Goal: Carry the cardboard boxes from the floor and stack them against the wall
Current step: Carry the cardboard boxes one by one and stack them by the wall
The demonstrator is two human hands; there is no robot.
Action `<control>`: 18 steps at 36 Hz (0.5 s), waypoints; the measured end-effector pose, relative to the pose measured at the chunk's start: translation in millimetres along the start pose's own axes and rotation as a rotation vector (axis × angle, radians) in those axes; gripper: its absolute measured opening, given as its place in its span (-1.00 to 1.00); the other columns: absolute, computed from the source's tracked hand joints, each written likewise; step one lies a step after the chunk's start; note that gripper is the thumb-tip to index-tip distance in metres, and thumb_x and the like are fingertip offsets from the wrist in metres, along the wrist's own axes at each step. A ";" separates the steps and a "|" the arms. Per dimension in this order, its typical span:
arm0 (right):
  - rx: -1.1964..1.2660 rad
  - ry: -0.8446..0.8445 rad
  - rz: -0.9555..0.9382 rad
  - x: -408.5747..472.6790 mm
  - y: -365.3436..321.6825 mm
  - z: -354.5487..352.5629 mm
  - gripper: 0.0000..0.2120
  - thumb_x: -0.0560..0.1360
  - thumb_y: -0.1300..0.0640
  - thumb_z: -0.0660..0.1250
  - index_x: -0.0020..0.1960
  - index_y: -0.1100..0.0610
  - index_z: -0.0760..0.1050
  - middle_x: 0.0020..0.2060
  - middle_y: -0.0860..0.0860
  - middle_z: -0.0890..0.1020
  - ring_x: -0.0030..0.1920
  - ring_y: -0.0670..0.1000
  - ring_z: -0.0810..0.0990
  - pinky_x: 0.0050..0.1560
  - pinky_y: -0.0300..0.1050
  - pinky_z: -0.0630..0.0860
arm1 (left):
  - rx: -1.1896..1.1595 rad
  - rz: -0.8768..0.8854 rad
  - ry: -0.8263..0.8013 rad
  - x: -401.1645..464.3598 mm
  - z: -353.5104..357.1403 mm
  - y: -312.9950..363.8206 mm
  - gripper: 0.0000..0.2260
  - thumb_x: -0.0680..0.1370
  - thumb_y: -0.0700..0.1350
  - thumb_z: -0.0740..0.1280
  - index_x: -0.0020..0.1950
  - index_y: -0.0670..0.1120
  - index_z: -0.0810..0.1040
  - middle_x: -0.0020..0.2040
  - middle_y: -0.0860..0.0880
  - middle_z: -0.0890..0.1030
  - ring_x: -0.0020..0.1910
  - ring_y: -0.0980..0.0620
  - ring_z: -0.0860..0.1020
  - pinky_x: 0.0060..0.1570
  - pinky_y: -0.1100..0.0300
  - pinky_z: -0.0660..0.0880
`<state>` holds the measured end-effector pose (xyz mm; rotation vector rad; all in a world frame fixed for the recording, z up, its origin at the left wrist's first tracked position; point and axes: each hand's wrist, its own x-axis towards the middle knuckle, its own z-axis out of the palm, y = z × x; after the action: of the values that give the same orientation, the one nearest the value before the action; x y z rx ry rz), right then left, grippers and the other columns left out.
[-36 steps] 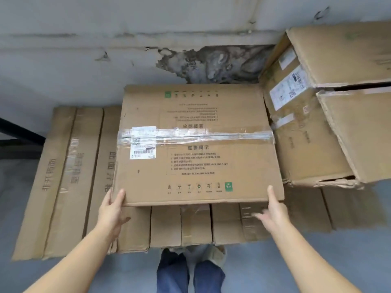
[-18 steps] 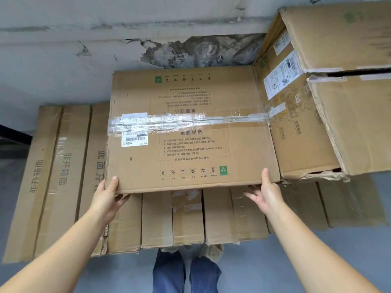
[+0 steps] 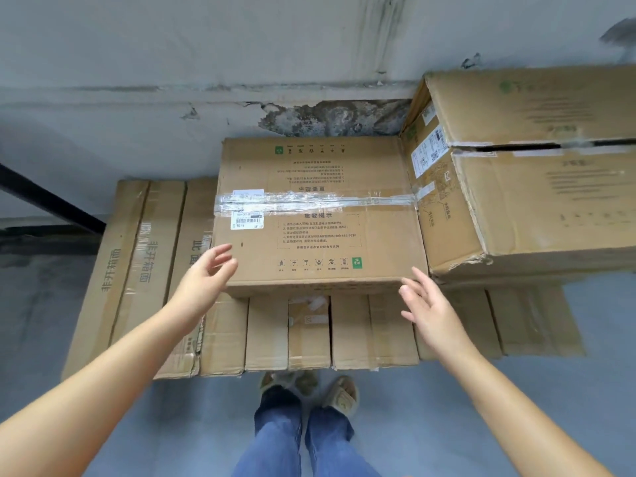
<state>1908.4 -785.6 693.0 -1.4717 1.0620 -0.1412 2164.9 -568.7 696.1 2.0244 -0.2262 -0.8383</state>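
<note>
Cardboard fills the middle of the frame: a taped cardboard box [image 3: 318, 215] lies flat on a row of long flat cartons [image 3: 265, 333], its far edge at the stained wall [image 3: 172, 63], its right side against a larger box [image 3: 523, 166]. The left hand [image 3: 206, 275] and right hand [image 3: 428, 304] hover at its near corners, fingers spread and relaxed, gripping nothing.

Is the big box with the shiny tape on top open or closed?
Closed. The taped box has its top flaps lying flat, with a strip of clear tape running across the seam between them.
</note>
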 end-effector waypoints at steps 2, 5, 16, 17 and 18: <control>-0.031 -0.040 -0.127 -31.5 -9.6 -4.2 -0.49 0.54 -0.01 0.21 0.46 -0.06 0.19 0.31 -0.10 0.46 0.24 -0.21 0.48 0.31 -0.14 0.41 | -0.031 0.093 -0.055 -33.1 -5.6 16.2 -0.72 0.62 -0.12 0.23 0.32 0.07 0.42 0.26 0.00 0.53 0.26 0.05 0.49 0.23 0.07 0.45; -0.040 -0.072 -0.222 -76.0 -17.0 -9.4 -0.46 0.41 -0.17 0.22 0.36 -0.22 0.20 0.30 -0.23 0.43 0.26 -0.31 0.44 0.12 -0.48 0.38 | -0.081 0.205 -0.085 -83.1 -12.3 30.9 -0.74 0.60 -0.13 0.23 0.26 0.12 0.44 0.19 0.06 0.58 0.20 0.14 0.54 0.19 0.15 0.50; 0.171 0.283 -0.188 -202.7 17.6 25.8 -0.24 0.21 -0.55 0.26 0.33 -0.35 0.21 0.26 -0.38 0.46 0.29 -0.26 0.45 0.19 -0.35 0.44 | -0.125 0.298 -0.179 -171.8 -7.1 16.5 -0.62 0.44 0.17 0.30 0.24 0.13 0.49 0.12 0.13 0.64 0.16 0.13 0.58 0.15 0.09 0.51; 0.200 0.336 -0.175 -210.5 20.7 33.4 -0.23 0.18 -0.57 0.26 0.32 -0.35 0.22 0.25 -0.39 0.46 0.29 -0.25 0.45 0.22 -0.29 0.44 | -0.117 0.307 -0.206 -171.3 -6.8 16.4 -0.68 0.49 0.12 0.32 0.24 0.13 0.49 0.11 0.15 0.64 0.16 0.13 0.58 0.14 0.11 0.53; 0.227 0.390 -0.166 -218.5 22.5 41.7 -0.22 0.16 -0.58 0.26 0.32 -0.36 0.22 0.24 -0.40 0.46 0.29 -0.24 0.46 0.25 -0.22 0.44 | -0.099 0.318 -0.242 -170.6 -7.2 17.6 -0.72 0.54 0.07 0.33 0.24 0.14 0.49 0.10 0.17 0.64 0.15 0.14 0.58 0.15 0.13 0.54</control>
<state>1799.5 -606.4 770.5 -1.3524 1.1874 -0.6677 2043.8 -495.8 793.6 1.7335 -0.6140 -0.8696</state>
